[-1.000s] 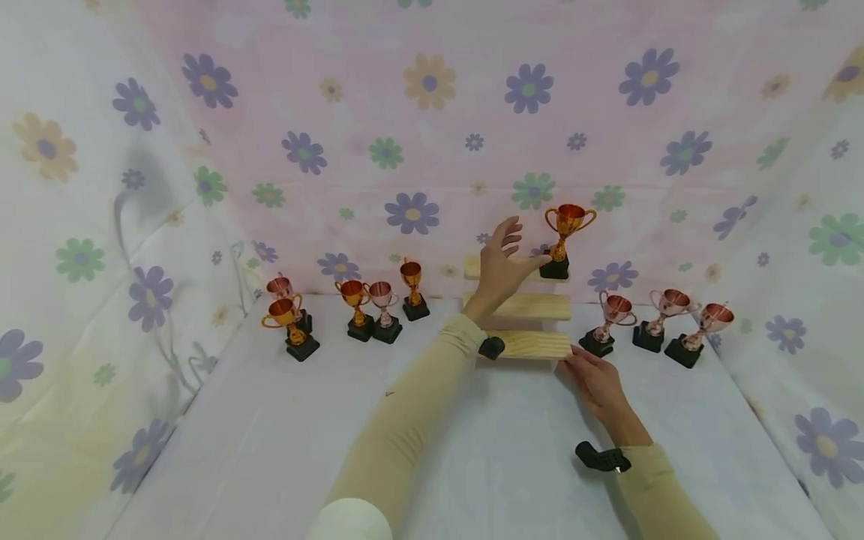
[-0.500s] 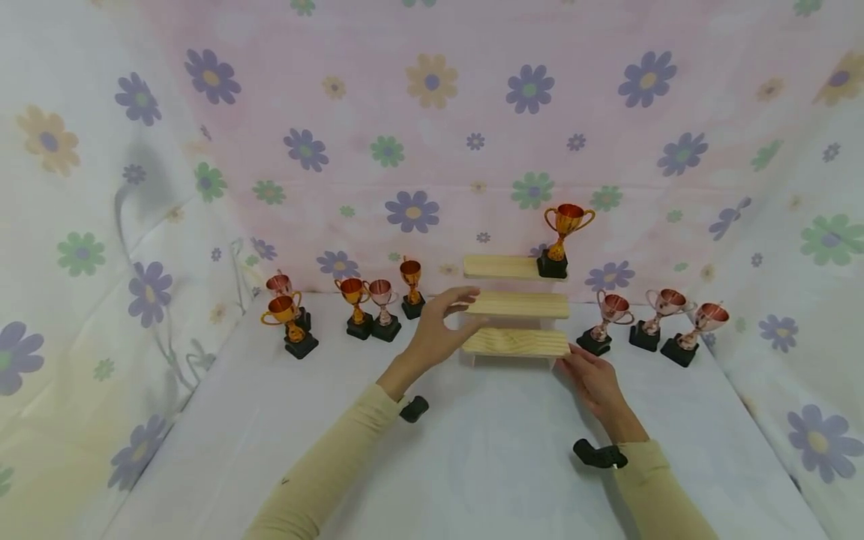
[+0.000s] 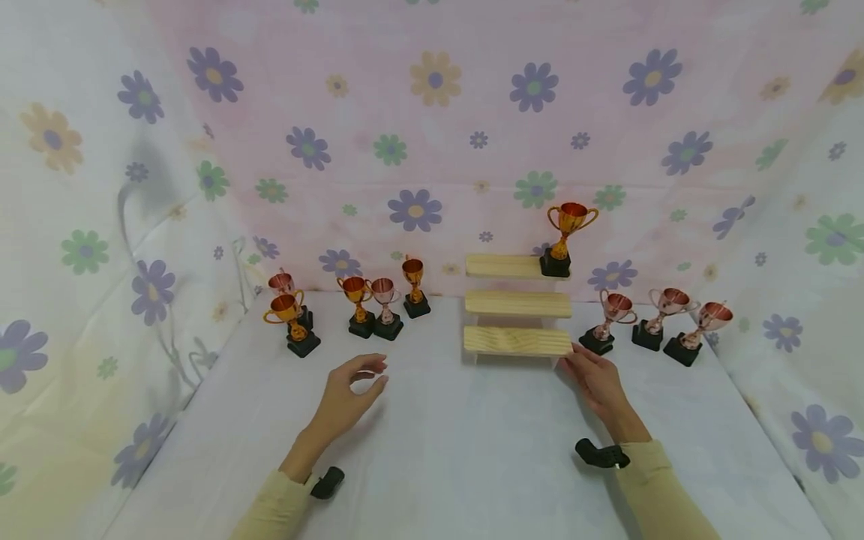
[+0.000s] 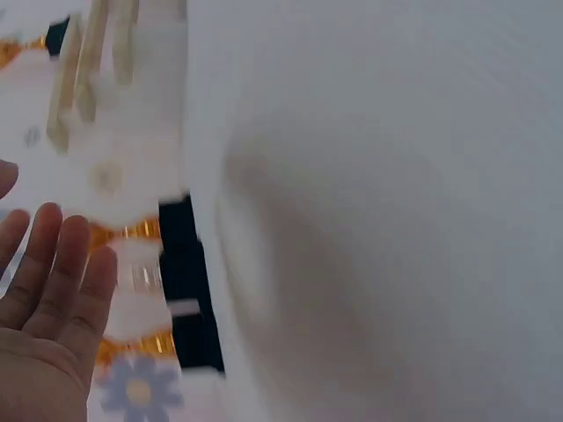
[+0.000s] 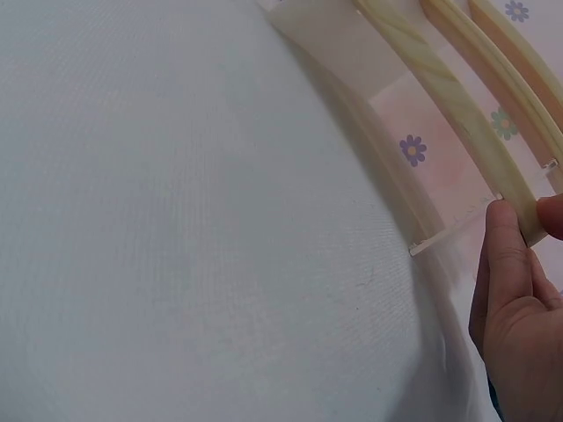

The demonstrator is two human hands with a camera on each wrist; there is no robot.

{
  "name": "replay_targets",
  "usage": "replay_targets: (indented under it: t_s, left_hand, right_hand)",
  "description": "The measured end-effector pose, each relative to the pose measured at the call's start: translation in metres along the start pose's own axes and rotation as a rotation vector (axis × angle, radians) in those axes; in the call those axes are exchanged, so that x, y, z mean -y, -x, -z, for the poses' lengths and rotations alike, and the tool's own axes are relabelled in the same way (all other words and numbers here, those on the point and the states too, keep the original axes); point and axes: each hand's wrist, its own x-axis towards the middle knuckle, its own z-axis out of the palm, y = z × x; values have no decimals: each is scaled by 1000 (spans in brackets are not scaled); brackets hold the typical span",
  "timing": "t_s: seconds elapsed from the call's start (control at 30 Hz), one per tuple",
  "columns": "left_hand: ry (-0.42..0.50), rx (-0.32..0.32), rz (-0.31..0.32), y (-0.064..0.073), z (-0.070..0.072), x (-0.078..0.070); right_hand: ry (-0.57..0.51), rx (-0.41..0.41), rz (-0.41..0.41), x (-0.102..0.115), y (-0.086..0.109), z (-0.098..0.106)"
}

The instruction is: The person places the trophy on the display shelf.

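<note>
A three-tier wooden display stand (image 3: 517, 341) with clear side supports is on the white table. At the right end of its lowest board, my right hand (image 3: 597, 382) pinches the wood between thumb and fingers, seen closely in the right wrist view. One gold trophy cup (image 3: 559, 244) with a black base stands upright on the right end of the top board. My left hand (image 3: 347, 394) holds nothing, its fingers loosely bent over the table. Beyond it are a gold trophy (image 3: 355, 300), a rose-gold trophy (image 3: 385, 304) and another gold trophy (image 3: 415, 281).
Farther left stand a gold trophy (image 3: 286, 315) and a rose-gold one (image 3: 282, 283) partly hidden behind it. Right of the stand are three rose-gold trophies, the nearest (image 3: 613, 311) close to my right hand. Flower-patterned cloth (image 3: 459, 150) hangs behind and at both sides.
My left hand has moved away from the gold trophy on the top board, down and left across the table. The trophy stays on the board, and my right hand keeps its place.
</note>
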Motion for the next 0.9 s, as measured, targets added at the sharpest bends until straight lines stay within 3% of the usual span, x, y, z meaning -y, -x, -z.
replay_targets:
  t_s: [0.1,0.2,0.4,0.47,0.57,0.67,0.73,0.9]
  left_hand:
    - [-61,-40,42,16,27,11]
    - [-135,-127,54,28,54,21]
    - [-250,-445,109,43,99,29]
    - [-232,-541,113,44,111,31]
    - [-184,-638,147,41,124,35]
    - [-105,-665,194,32,133,37]
    - [-80,-649,227,23,138,40]
    - [-21,-591,231,4,147,49]
  right_hand:
    - [-6,-7,-3,1,0,1]
    - [1,-13,-4,2,1,0]
    - [1,-20,3,1,1,-2]
    - [11,-27,8,1,2,-2]
    - [22,-33,9,0,2,-2]
    - [28,-26,9,-1,3,-2]
    - [29,-19,11,-1,3,-1]
    - [22,-14,23,-1,1,-1]
